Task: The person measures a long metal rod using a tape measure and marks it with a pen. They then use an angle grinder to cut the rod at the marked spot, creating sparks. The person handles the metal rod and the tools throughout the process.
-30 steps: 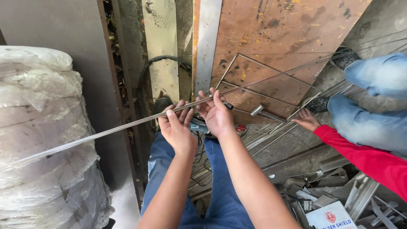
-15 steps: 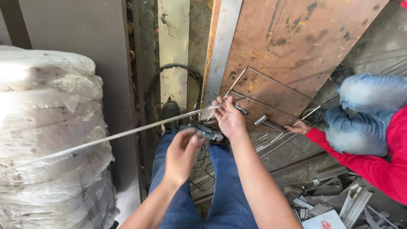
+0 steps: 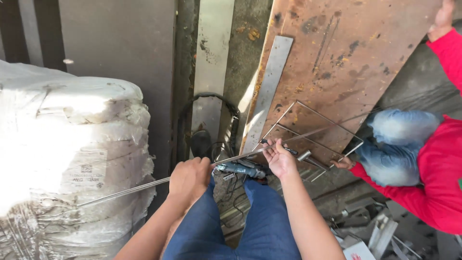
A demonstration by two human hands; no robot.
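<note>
A long thin steel rod [image 3: 240, 157] runs from the lower left across my lap toward a wire frame [image 3: 313, 130] leaning on a rusty steel plate [image 3: 346, 58]. My left hand [image 3: 188, 179] is closed around the rod near my knee. My right hand [image 3: 279, 158] pinches the rod farther along, close to the frame. A blue power tool [image 3: 239, 169] lies on the floor between my hands.
A large wrapped coil of wire [image 3: 67, 159] stands at the left. A person in a red sleeve [image 3: 423, 183] and jeans crouches at the right, one hand at the frame's corner. Metal scraps [image 3: 375, 231] litter the lower right. A flat steel strip [image 3: 268, 91] leans by the plate.
My left hand has slid back down the rod toward my knee and closed on it. The right hand stays near the frame. The view has tilted down and left.
</note>
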